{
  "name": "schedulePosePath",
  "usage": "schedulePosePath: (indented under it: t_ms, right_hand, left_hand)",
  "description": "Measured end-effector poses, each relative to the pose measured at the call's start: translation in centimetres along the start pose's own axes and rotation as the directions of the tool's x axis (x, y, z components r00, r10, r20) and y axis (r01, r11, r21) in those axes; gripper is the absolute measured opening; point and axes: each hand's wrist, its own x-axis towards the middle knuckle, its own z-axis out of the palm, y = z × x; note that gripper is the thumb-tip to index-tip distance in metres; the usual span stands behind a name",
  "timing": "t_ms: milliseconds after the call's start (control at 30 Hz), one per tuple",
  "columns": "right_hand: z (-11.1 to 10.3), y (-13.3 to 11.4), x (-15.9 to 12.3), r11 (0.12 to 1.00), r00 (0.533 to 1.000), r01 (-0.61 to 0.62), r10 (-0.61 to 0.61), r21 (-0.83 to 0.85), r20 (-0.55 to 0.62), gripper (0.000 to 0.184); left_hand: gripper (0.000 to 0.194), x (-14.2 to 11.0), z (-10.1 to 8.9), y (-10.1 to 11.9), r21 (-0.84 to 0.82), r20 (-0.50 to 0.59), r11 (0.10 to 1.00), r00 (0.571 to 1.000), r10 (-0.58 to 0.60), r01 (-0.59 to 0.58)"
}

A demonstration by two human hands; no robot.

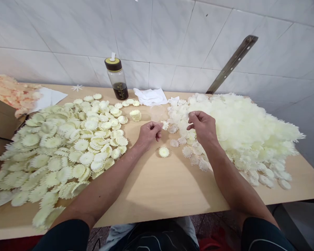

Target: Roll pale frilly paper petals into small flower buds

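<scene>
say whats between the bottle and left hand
Between bottle and left hand: a short stack of pale discs and, nearer the bottle, a few more discs, in the head view.

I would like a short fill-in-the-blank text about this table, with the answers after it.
The small jagged-edged piece is held by the ____ hand.
The white sheet lies to the ____ of the bottle.
The metal bar slants up against the tiled ____.

Answers: left; right; wall
</scene>
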Motion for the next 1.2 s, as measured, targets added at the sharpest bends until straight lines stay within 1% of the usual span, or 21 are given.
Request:
schedulePosePath:
  t_ms: [67, 133, 233, 333, 433, 500, 600, 700, 800, 867, 933, 1033, 1133, 1200]
  right_hand:
    - [-0.7, -0.9, 0.0, 0.993, 0.991, -0.048, 0.035, 0.104, 0.126, 0.039]
    - [-1.0, -1.7, -0.2, 0.978, 0.97, -0.121, 0.081, 0.17, 0.228, 0.041]
    - [-1.0, -2.2, -0.5, 0.957, 0.952, -0.185, 0.119, 0.222, 0.283, 0.043]
    - [-1.0, -1.9, -0.5, 0.96, 0.953, -0.175, 0.11, 0.22, 0.281, 0.042]
    - [-0.9, -1.6, -0.5, 0.976, 0.962, -0.117, 0.065, 0.181, 0.267, 0.041]
    - [-0.9, -1.5, -0.7, 0.991, 0.968, -0.053, 0.022, 0.12, 0.252, 0.038]
    - [-0.8, -1.7, -1.1, 0.998, 0.973, 0.051, -0.042, -0.036, 0.225, 0.032]
    - [-0.9, -1.7, -1.4, 0.978, 0.975, 0.114, -0.076, -0.176, 0.211, 0.029]
    - [-1.2, -1.3, -1.3, 0.944, 0.958, 0.207, -0.143, -0.256, 0.249, 0.022]
    - [-1.6, -1.0, -1.1, 0.906, 0.933, 0.296, -0.207, -0.303, 0.294, 0.015]
    - [-1.9, -0.8, -0.9, 0.862, 0.911, 0.364, -0.25, -0.353, 0.328, 0.015]
    - [-2.3, -0.7, -0.6, 0.815, 0.905, 0.398, -0.276, -0.421, 0.323, 0.018]
    - [-2.7, -0.9, -0.4, 0.791, 0.915, 0.393, -0.29, -0.469, 0.28, 0.017]
    - [-2.8, -1.1, -0.4, 0.79, 0.926, 0.372, -0.282, -0.488, 0.25, 0.017]
  left_hand:
    - [0.043, -0.1, 0.1, 0.0, -0.017, 0.036, 1.0, 0.999, -0.002, 0.003]
    - [0.042, -0.2, 0.3, -0.1, -0.043, 0.072, 0.999, 0.997, -0.001, 0.004]
    - [0.042, -0.3, 0.3, 0.2, -0.084, 0.124, 0.996, 0.992, -0.03, 0.041]
    - [0.044, -0.5, 0.3, 0.6, -0.138, 0.17, 0.985, 0.983, -0.075, 0.099]
    - [0.046, -0.6, 0.2, 0.9, -0.185, 0.209, 0.97, 0.971, -0.117, 0.157]
    - [0.044, -0.6, 0.1, 0.9, -0.203, 0.227, 0.962, 0.965, -0.133, 0.181]
    - [0.041, -0.5, -0.1, 0.8, -0.229, 0.241, 0.954, 0.961, -0.138, 0.195]
    - [0.038, -0.3, -0.4, 0.6, -0.242, 0.246, 0.948, 0.958, -0.145, 0.206]
    - [0.038, -0.3, -0.5, 0.6, -0.24, 0.242, 0.947, 0.958, -0.153, 0.212]
    - [0.039, -0.3, -0.5, 0.7, -0.239, 0.231, 0.946, 0.959, -0.162, 0.217]
    - [0.039, -0.3, -0.4, 0.9, -0.239, 0.222, 0.944, 0.959, -0.173, 0.226]
    - [0.038, -0.3, -0.3, 1.1, -0.239, 0.22, 0.941, 0.957, -0.188, 0.24]
    - [0.037, -0.3, -0.3, 1.1, -0.239, 0.22, 0.939, 0.955, -0.197, 0.248]
    - [0.036, -0.3, -0.3, 1.1, -0.239, 0.221, 0.937, 0.954, -0.203, 0.255]
